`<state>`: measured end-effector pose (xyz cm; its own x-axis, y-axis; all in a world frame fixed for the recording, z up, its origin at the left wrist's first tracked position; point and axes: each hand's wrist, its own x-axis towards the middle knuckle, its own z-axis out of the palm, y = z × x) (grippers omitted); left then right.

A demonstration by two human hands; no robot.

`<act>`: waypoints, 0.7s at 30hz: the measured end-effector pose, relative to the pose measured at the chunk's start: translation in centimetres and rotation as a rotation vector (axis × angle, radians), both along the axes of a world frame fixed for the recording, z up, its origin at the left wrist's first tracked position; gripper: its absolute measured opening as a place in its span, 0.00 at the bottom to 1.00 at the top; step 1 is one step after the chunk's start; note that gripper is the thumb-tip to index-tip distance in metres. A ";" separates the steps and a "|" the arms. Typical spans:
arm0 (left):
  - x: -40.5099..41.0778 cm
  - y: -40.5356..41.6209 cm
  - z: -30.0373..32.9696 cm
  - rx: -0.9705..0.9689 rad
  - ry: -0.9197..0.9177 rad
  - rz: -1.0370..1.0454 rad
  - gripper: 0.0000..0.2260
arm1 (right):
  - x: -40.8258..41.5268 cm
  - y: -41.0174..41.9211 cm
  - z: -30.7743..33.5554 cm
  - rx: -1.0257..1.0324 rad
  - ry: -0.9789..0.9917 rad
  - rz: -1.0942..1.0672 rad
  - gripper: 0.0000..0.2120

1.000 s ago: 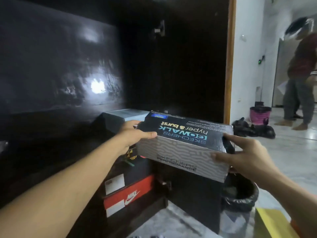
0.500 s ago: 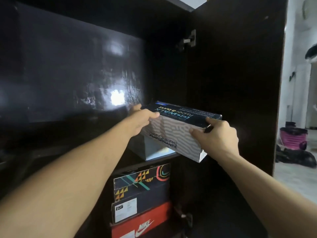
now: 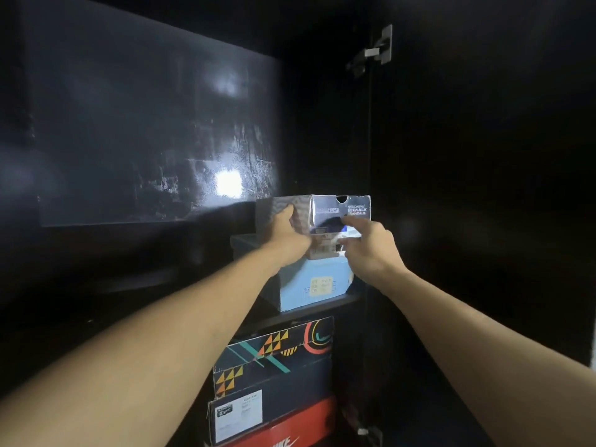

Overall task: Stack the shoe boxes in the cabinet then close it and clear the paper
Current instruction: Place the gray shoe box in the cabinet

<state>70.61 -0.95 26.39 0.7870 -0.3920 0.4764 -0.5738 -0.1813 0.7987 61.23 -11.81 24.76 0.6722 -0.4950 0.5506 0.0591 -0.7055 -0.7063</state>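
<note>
A grey patterned Skechers shoe box [image 3: 325,211] rests on top of a light blue box [image 3: 314,287] on a cabinet shelf [image 3: 353,298], its end label facing me. My left hand [image 3: 287,235] grips the box's left side. My right hand [image 3: 367,245] presses its fingers against the lower front end of the same box. Below the shelf sits a stack: a dark box with orange triangles [image 3: 274,353], a dark box with a white label [image 3: 271,401], and a red Nike box [image 3: 290,430].
The dark cabinet interior [image 3: 145,140] stretches to the left with a bright reflection on its back panel. The open cabinet door [image 3: 483,188] stands to the right, with a hinge [image 3: 374,53] at the top and another [image 3: 367,432] near the bottom.
The Skechers box has turned end-on and slid onto the light blue box, deeper into the cabinet. Both hands moved forward with it, and my view has come closer to the shelf.
</note>
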 end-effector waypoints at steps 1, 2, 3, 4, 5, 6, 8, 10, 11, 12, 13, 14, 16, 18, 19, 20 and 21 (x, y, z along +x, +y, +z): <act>0.7 0.0 -0.2 -0.002 -0.026 0.035 0.24 | 0.6 -0.3 -0.1 -0.031 0.023 0.004 0.26; 1.5 -0.2 -0.5 0.008 -0.056 0.090 0.15 | 1.3 -0.6 -0.3 -0.061 0.048 0.007 0.26; 2.1 -0.2 -0.8 0.034 -0.086 0.147 0.08 | 1.9 -0.8 -0.5 -0.087 0.079 0.007 0.25; 2.6 -0.3 -1.1 0.068 -0.111 0.197 0.06 | 2.5 -1.0 -0.7 -0.115 0.111 0.009 0.24; 2.9 -0.3 -1.4 0.115 -0.120 0.236 0.08 | 3.1 -1.2 -0.9 -0.138 0.138 0.013 0.24; 3.2 -0.3 -1.8 0.150 -0.128 0.262 0.10 | 3.7 -1.5 -1.2 -0.148 0.162 0.025 0.25; 3.9 -0.3 -2.3 0.168 -0.146 0.298 0.12 | 4.8 -2.0 -1.6 -0.165 0.202 0.055 0.26; 4.2 -0.3 -2.6 0.160 -0.145 0.323 0.10 | 5.5 -2.2 -1.8 -0.197 0.235 0.075 0.29; 4.4 -0.3 -2.8 0.155 -0.137 0.328 0.07 | 5.8 -2.3 -1.8 -0.214 0.248 0.085 0.30; 4.6 -0.3 -2.9 0.152 -0.128 0.327 0.05 | 6.0 -2.3 -1.9 -0.233 0.259 0.097 0.31; 4.6 -0.2 -3.0 0.156 -0.122 0.320 0.04 | 6.2 -2.2 -1.8 -0.257 0.275 0.107 0.31; 4.4 -0.2 -3.1 0.171 -0.128 0.312 0.04 | 6.3 -2.2 -1.8 -0.283 0.290 0.114 0.32; 3.9 0.0 -3.2 0.220 -0.135 0.287 0.06 | 6.4 -2.2 -1.7 -0.316 0.334 0.125 0.32; 3.0 0.3 -3.3 0.244 -0.133 0.263 0.09 | 6.1 -2.4 -1.6 -0.338 0.382 0.146 0.32; 2.5 0.5 -3.2 0.247 -0.136 0.263 0.10 | 5.8 -2.4 -1.6 -0.331 0.397 0.149 0.31; 1.9 0.6 -3.2 0.246 -0.151 0.272 0.11 | 5.3 -2.5 -1.6 -0.312 0.397 0.136 0.30; 1.3 0.7 -3.3 0.236 -0.168 0.292 0.11 | 4.7 -2.6 -1.7 -0.286 0.385 0.118 0.29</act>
